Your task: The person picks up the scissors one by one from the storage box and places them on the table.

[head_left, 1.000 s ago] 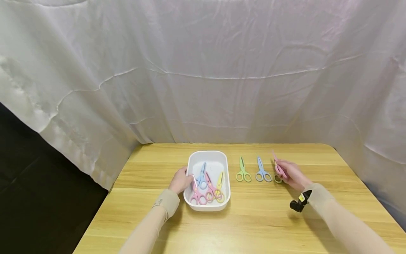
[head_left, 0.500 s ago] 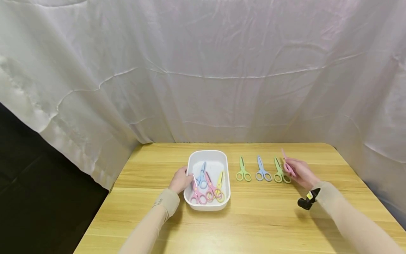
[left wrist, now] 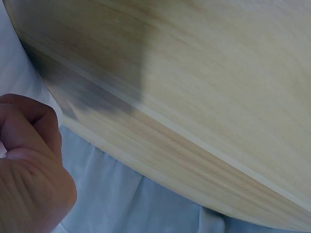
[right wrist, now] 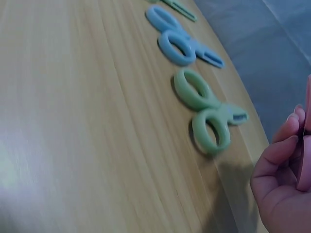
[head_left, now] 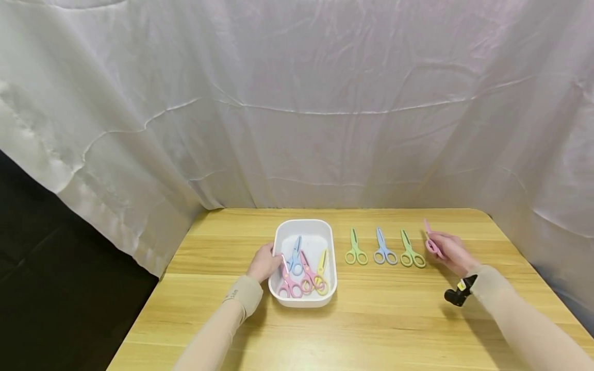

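My right hand [head_left: 452, 251] holds a pair of pink scissors [head_left: 434, 248] by the handle end, blades pointing away, just right of the row on the table. That row has green scissors [head_left: 356, 254], blue scissors [head_left: 384, 254] and a second green pair [head_left: 411, 256], handles toward me. In the right wrist view, fingers and thumb pinch the pink scissors [right wrist: 305, 167] at the frame's edge. My left hand [head_left: 264, 264] grips the left wall of a white plastic tray [head_left: 303, 304], thumb over the rim. Within it lie blue scissors [head_left: 296, 265], yellow scissors [head_left: 322, 264] and two pink pairs.
A wooden table [head_left: 371, 324] carries everything, its far edge against a pale hanging curtain [head_left: 297, 154]. Dark fabric [head_left: 55, 288] covers the left side. A black wrist camera [head_left: 459, 292] hangs from my right sleeve.
My right hand has moved right with the pink scissors, from over the second green pair to beside it, so that pair now shows fully. The left hand and tray have stayed put.
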`<act>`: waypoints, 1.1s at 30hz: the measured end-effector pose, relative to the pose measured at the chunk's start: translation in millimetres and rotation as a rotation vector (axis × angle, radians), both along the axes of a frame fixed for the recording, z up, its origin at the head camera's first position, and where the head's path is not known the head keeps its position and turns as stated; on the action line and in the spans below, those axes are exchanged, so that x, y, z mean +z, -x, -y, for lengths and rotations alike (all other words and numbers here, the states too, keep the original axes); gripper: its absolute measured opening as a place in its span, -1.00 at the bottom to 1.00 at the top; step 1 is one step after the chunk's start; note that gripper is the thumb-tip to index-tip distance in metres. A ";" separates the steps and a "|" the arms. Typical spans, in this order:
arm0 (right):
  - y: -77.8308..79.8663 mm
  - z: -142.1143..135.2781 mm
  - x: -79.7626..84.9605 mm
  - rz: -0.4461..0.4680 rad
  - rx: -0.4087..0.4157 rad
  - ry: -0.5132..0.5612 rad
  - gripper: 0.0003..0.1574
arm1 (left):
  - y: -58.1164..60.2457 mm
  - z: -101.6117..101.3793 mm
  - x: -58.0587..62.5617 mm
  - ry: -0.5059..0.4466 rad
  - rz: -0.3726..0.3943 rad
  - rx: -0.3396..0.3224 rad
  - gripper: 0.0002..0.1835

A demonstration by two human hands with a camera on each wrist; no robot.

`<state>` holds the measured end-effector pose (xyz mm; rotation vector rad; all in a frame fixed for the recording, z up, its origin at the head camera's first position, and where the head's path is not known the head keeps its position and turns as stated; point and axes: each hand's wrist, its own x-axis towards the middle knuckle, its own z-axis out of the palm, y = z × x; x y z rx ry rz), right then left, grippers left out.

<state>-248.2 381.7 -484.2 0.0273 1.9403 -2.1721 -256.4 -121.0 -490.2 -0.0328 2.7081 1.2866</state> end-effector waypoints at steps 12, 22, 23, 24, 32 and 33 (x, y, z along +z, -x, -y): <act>-4.0 -23.5 -7.3 -0.033 -0.054 -0.213 -0.44 | -1.5 -0.5 0.3 -0.037 0.021 0.000 -0.43; -8.6 -42.6 -18.1 -0.084 -0.060 -0.413 -0.26 | -0.8 -1.1 0.1 -0.042 0.025 0.003 -0.44; -8.9 -44.1 -19.4 -0.087 -0.065 -0.437 -0.26 | -0.7 -1.4 0.2 -0.043 0.028 0.004 -0.44; -9.3 -44.9 -20.4 -0.086 -0.065 -0.455 -0.25 | -0.6 -1.6 0.4 -0.042 0.027 0.006 -0.44; -6.6 -40.0 -24.9 -0.051 -0.052 -0.504 -0.17 | -2.9 -0.1 2.1 -0.040 0.022 0.003 -0.42; -6.3 -38.6 -25.2 -0.046 -0.057 -0.511 -0.17 | -3.2 0.4 1.9 -0.038 0.021 0.003 -0.42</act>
